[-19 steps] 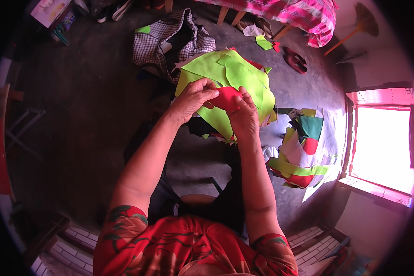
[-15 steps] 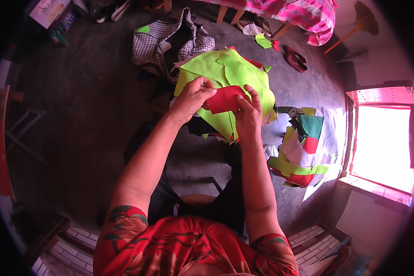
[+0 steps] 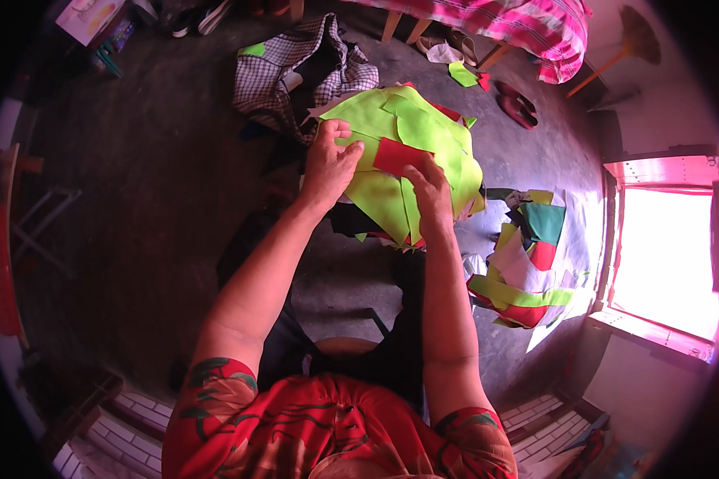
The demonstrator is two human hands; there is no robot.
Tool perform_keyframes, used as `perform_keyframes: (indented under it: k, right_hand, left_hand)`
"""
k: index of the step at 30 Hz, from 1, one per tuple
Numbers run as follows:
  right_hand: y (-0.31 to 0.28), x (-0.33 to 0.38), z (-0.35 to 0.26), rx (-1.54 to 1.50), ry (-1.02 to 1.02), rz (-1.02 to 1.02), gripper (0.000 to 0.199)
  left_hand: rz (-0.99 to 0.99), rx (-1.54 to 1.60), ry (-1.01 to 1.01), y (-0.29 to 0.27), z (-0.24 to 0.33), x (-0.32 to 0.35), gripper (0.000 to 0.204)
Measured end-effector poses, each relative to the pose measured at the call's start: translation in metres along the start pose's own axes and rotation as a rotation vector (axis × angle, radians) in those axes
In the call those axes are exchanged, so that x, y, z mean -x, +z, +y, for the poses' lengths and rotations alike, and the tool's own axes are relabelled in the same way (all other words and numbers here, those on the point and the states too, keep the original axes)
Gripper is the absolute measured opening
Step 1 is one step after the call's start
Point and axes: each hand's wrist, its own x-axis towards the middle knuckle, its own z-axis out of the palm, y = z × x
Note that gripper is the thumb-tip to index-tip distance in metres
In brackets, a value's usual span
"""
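Observation:
A small red piece of fabric (image 3: pixel 398 155) lies over a heap of bright yellow-green fabric pieces (image 3: pixel 447 136) in front of me. My right hand (image 3: pixel 430 188) grips the red piece by its near right part, thumb on top. To the left, my left hand (image 3: pixel 331 164) is apart from the red piece, its thumb and fingers spread with nothing between them. Red and dark scraps show under the edges of the yellow-green heap. What supports the heap is hidden.
A second pile of green, red, white and yellow-green scraps (image 3: pixel 527 263) lies at the right, near the bright window (image 3: pixel 665 255). Beyond the heap is a checked cloth (image 3: pixel 264 84). Dark red shoes (image 3: pixel 516 105) and a broom (image 3: pixel 635 40) are at the far right.
My left hand has let go of the red fabric piece and moved slightly left, its fingers opening. The right hand keeps hold of the piece.

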Motion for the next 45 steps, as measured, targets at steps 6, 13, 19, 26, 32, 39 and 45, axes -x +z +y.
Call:
perform_keyframes:
  k: [6, 13, 19, 26, 32, 39, 45]
  right_hand:
    - [-0.011, 0.000, 0.007, 0.375, -0.190, 0.175, 0.053]
    - [0.001, 0.008, -0.003, 0.816, -0.373, 0.148, 0.046]
    - [0.023, 0.018, 0.022, 1.032, -0.401, -0.100, 0.065]
    - [0.022, 0.020, 0.025, 1.106, -0.373, -0.077, 0.075]
    - [0.031, 0.018, 0.029, 1.036, -0.410, 0.007, 0.072]
    - [0.014, 0.044, -0.008, 0.973, -0.415, -0.017, 0.063]
    - [-0.020, 0.088, -0.045, 0.987, -0.555, 0.056, 0.061]
  left_hand:
    - [-0.037, -0.017, -0.013, -0.002, 0.001, 0.001, 0.030]
    - [-0.059, -0.020, 0.005, 0.001, -0.007, 0.001, 0.025]
    - [-0.127, 0.006, -0.099, -0.005, 0.004, 0.005, 0.025]
    - [-0.188, -0.026, -0.144, -0.005, 0.005, 0.004, 0.027]
    - [-0.164, 0.087, -0.168, -0.007, 0.010, 0.005, 0.018]
    - [-0.201, 0.114, -0.158, -0.004, 0.010, 0.004, 0.017]
    - [-0.262, -0.041, -0.158, -0.008, 0.004, 0.000, 0.024]
